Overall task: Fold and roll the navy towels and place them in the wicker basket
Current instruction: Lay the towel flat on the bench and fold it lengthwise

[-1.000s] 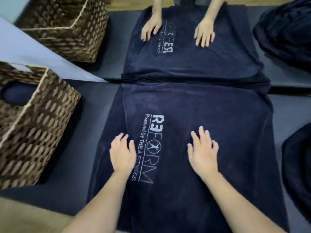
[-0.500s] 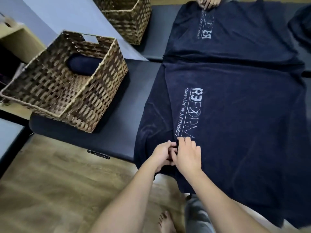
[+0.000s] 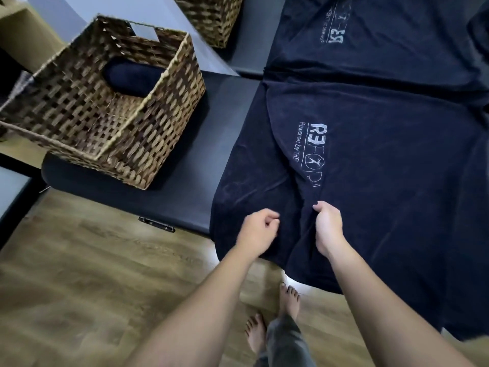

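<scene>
your left hand (image 3: 260,229) and right hand (image 3: 326,223) pinch near edge of flat navy printed towel (image 3: 383,181); first fold starting, next carry edge across evenly.

On my feed both forearms are bare right down to the wrists, with no sleeves in view. My left grip (image 3: 258,227) and right grip (image 3: 326,225) carry no rings, watch or gloves that I can make out. Below them I see grey trouser legs (image 3: 285,337) and two bare feet (image 3: 289,298).
</scene>
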Motion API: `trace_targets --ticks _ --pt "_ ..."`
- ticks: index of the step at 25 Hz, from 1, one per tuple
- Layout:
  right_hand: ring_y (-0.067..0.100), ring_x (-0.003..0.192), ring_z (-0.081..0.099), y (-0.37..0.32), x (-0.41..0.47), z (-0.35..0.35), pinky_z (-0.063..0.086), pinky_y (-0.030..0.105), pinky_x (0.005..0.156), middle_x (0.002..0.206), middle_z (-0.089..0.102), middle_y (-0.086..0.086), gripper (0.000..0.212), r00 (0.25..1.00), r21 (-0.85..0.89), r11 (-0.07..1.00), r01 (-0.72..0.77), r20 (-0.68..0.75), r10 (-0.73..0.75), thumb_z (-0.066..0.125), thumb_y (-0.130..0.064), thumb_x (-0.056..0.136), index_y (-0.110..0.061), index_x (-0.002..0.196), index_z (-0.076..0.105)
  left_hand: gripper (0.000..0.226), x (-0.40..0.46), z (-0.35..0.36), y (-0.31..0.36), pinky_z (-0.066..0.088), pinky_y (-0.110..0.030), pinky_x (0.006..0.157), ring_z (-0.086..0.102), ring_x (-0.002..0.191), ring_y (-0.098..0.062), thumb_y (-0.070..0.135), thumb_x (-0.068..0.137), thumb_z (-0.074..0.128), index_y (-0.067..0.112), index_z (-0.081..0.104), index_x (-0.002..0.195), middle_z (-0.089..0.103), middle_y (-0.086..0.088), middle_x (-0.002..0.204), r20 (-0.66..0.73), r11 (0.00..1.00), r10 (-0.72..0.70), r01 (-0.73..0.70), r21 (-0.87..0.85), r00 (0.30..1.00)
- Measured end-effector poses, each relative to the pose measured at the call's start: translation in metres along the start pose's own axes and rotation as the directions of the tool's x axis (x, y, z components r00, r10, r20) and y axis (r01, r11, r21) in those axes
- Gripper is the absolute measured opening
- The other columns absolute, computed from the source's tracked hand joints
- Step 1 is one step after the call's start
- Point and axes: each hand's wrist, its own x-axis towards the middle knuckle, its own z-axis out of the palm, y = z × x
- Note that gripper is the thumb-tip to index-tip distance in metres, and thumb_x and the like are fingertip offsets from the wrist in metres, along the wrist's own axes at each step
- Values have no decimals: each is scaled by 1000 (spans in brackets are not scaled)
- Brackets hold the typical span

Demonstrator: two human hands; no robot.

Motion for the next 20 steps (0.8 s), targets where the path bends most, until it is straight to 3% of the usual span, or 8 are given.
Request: trace_targets --ticks 2,4,6,10,14,17,20 --pt "24 80 57 -4 1 -6 46 37 80 85 65 1 17 998 81 995 -54 24 52 51 -17 83 -4 85 62 27 0 26 27 57 -44 93 68 81 -10 19 105 51 10 61 128 68 -3 107 205 906 -86 163 -392 975" --pt "31 93 67 -8 3 -15 52 44 94 103 74 9 19 989 174 978 -115 113 97 50 -16 87 -14 90 68 35 0 45 45 51 -46 103 65 103 -19 33 109 39 15 57 132 66 -4 120 363 745 -150 347 -570 920" --pt "34 94 67 -16 2 -26 50 46 96 111 69 17 20 971 211 967 -142 221 95 50 -21 85 -12 94 67 45 4 54 55 49 -50 104 62 117 -22 45 109 29 18 59 129 67 -5 127 449 637 -175 449 -627 876" --pt "30 72 66 -33 -4 -41 50 41 76 83 69 15 36 911 243 954 -174 409 62 43 -24 93 -10 75 70 77 13 62 62 45 -46 109 60 127 -28 74 97 27 17 60 137 67 -8 131 598 527 -151 576 -625 787" --pt "25 74 63 -43 -7 -51 48 37 75 83 65 7 21 887 276 946 -171 462 25 54 -27 84 -14 79 70 97 6 73 73 49 -39 101 67 115 -27 93 78 32 19 71 126 72 -9 121 691 412 -170 688 -598 702" --pt "27 82 69 -46 -6 -51 56 35 77 93 71 10 34 858 269 952 -145 513 -14 48 -35 96 -11 97 72 93 -1 90 72 44 -39 111 65 120 -24 94 72 46 21 73 123 71 -7 125 686 296 -163 699 -651 709" --pt "30 88 68 -50 -9 -48 55 41 83 97 70 12 40 844 284 952 -117 533 -56 53 -42 92 -10 106 73 79 -3 97 71 38 -41 114 64 119 -26 85 82 43 19 81 104 72 -10 119 625 144 -141 641 -754 768"
